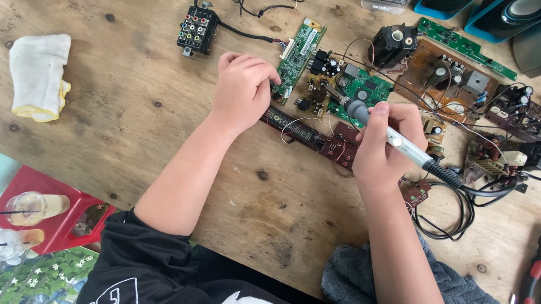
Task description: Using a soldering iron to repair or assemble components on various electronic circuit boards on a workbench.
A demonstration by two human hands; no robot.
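My right hand (383,144) grips a white and grey soldering iron (397,138) like a pen, its tip resting on a green circuit board (359,89) crowded with components. My left hand (242,91) lies curled, fingers closed, on the wooden table beside a narrow green circuit board (301,54), its fingertips touching the board's edge. A dark red display board (310,132) lies between the two hands. The iron's black cable (461,194) loops off to the right.
A black connector block (197,29) with coloured sockets sits at the back. Brown circuit boards (450,80) and wires crowd the right. A white cloth (39,75) lies at left. Red-handled pliers (536,281) are at far right. A red stool (52,216) holds two plastic cups.
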